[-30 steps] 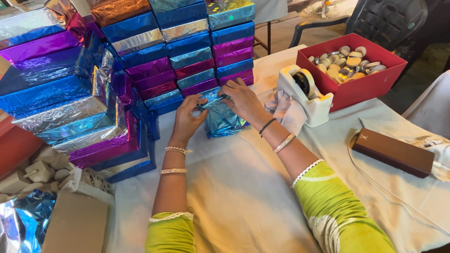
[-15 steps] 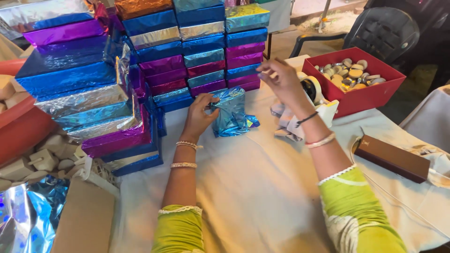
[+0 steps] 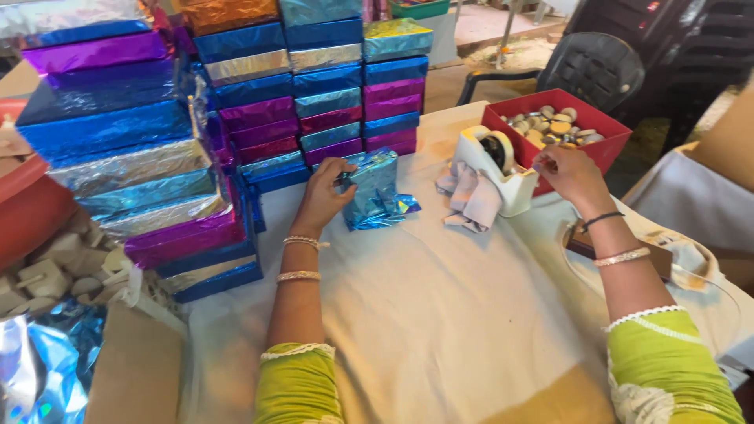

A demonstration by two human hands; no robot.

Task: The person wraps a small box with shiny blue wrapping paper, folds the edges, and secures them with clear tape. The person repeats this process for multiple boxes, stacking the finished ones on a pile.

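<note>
My left hand [image 3: 323, 191] grips the near edge of a small box half wrapped in shiny blue foil [image 3: 378, 190], which stands on the white tablecloth [image 3: 440, 306]. Loose foil flaps spread out at the box's base. My right hand [image 3: 567, 174] is off to the right beside a white tape dispenser [image 3: 503, 169], fingers pinched together at its cutter end. Any strip of tape between the fingers is too thin to make out. Both wrists wear bangles, and both sleeves are green.
Tall stacks of foil-wrapped boxes [image 3: 259, 102] in blue, purple, silver and orange fill the left and back. A red tray of small round items [image 3: 561, 129] sits behind the dispenser. A grey cloth [image 3: 470, 196] lies by it, a brown box [image 3: 585, 239] at right, a dark chair [image 3: 593, 67] beyond.
My right hand left the foil box and moved right to the tape dispenser. The left hand stayed on the box, keeping it upright.
</note>
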